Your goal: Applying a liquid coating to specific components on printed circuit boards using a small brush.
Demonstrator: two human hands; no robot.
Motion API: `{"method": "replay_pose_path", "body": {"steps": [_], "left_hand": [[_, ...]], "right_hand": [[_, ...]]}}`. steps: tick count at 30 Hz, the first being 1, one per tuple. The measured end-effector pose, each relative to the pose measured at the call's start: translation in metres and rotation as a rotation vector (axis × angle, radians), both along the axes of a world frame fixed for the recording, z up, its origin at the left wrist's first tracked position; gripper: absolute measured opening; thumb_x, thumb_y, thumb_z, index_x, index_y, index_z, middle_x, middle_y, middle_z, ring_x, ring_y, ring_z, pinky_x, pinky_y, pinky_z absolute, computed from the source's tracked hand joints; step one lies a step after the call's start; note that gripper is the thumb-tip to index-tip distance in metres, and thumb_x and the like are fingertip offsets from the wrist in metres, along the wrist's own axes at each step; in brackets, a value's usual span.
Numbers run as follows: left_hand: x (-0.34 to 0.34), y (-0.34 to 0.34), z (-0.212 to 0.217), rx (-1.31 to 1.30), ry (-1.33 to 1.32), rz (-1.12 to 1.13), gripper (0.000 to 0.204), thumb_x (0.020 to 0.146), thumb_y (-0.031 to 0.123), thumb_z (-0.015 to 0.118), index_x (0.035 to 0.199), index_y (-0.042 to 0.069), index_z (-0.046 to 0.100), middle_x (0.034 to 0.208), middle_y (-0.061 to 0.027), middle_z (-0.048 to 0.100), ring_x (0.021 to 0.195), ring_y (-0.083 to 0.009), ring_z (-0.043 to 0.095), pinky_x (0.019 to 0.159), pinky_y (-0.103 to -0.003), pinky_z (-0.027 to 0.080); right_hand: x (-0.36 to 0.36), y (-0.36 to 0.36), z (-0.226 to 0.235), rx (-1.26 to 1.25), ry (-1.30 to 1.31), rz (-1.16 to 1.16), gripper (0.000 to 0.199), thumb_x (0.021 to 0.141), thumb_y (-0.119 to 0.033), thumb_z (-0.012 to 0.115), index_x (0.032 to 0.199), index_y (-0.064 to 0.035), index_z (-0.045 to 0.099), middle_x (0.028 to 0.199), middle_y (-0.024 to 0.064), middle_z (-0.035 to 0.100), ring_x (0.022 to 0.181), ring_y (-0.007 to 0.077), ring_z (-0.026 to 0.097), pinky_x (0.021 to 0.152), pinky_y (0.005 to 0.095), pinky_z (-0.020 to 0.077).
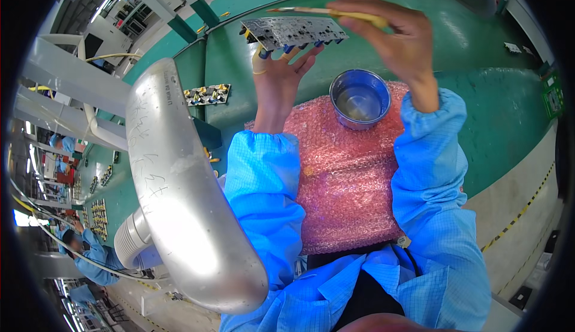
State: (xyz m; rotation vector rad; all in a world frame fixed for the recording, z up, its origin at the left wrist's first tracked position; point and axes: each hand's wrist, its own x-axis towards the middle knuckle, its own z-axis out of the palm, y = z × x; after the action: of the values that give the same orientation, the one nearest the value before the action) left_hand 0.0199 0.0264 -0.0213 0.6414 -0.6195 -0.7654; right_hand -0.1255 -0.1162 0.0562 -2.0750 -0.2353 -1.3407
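Observation:
My left hand is raised and holds a circuit board from below. The board is tilted, its pale soldered face up and its blue and yellow parts hanging underneath, partly among my fingers. In my right hand is a thin paintbrush with a yellow handle. Its dark tip points left, just above the board's far edge; whether it touches the board I cannot tell. Below my right hand a round metal bowl with some cloudy liquid stands on pink bubble wrap.
A large silver fume hood with a ribbed hose rises close to my left arm. Another populated board lies on the green table mat at left. A green board is at the far right. Co-workers in blue work at the left.

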Motion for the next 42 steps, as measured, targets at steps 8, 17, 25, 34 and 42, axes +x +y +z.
{"method": "replay_pose_path", "body": {"steps": [8,17,25,34,42], "left_hand": [[0.002,0.001,-0.001,-0.038,0.12,-0.048,0.056,0.095,0.048,0.045,0.137,0.013,0.035,0.134,-0.022,0.043,0.116,-0.044,0.052,0.091,-0.038,0.048],[-0.005,-0.002,-0.003,0.025,0.052,-0.024,0.057,0.094,0.049,0.047,0.136,0.012,0.035,0.131,-0.0209,0.045,0.115,-0.0426,0.053,0.091,-0.036,0.048],[0.006,0.001,-0.005,0.006,0.045,-0.004,0.058,0.093,0.048,0.049,0.136,0.012,0.035,0.128,-0.0192,0.044,0.118,-0.0431,0.051,0.096,-0.039,0.045],[0.0,-0.003,-0.007,-0.018,-0.01,-0.064,0.066,0.092,0.049,0.049,0.14,0.009,0.031,0.137,-0.022,0.038,0.12,-0.046,0.047,0.105,-0.046,0.038],[0.003,0.003,0.005,-0.125,0.197,-0.034,0.076,0.085,0.061,0.052,0.14,0.012,0.035,0.142,-0.0278,0.03,0.124,-0.0542,0.036,0.105,-0.055,0.034]], "right_hand": [[-0.018,-0.003,0.009,-0.109,0.103,0.094,0.021,0.079,-0.002,0.071,0.1,-0.0034,0.072,0.095,0.0075,0.072,0.084,0.0149,0.068,0.074,0.0249,0.0544],[0.003,0.009,-0.001,-0.088,0.043,0.125,0.021,0.079,0.0,0.07,0.099,-0.0026,0.072,0.098,0.0089,0.071,0.088,0.0162,0.068,0.076,0.0268,0.0554],[-0.013,-0.006,0.004,0.167,0.165,0.103,0.018,0.085,-0.002,0.066,0.103,0.0,0.069,0.1,0.0101,0.07,0.09,0.0189,0.068,0.08,0.028,0.056],[0.019,-0.016,-0.019,0.811,0.185,0.365,0.028,0.09,-0.017,0.063,0.11,0.0035,0.064,0.103,0.0102,0.067,0.084,0.0153,0.066,0.079,0.0265,0.0551],[0.008,-0.078,-0.037,0.778,0.325,0.124,0.03,0.089,-0.02,0.065,0.106,0.0051,0.065,0.096,0.01,0.067,0.085,0.0159,0.066,0.08,0.0258,0.0539]]}}
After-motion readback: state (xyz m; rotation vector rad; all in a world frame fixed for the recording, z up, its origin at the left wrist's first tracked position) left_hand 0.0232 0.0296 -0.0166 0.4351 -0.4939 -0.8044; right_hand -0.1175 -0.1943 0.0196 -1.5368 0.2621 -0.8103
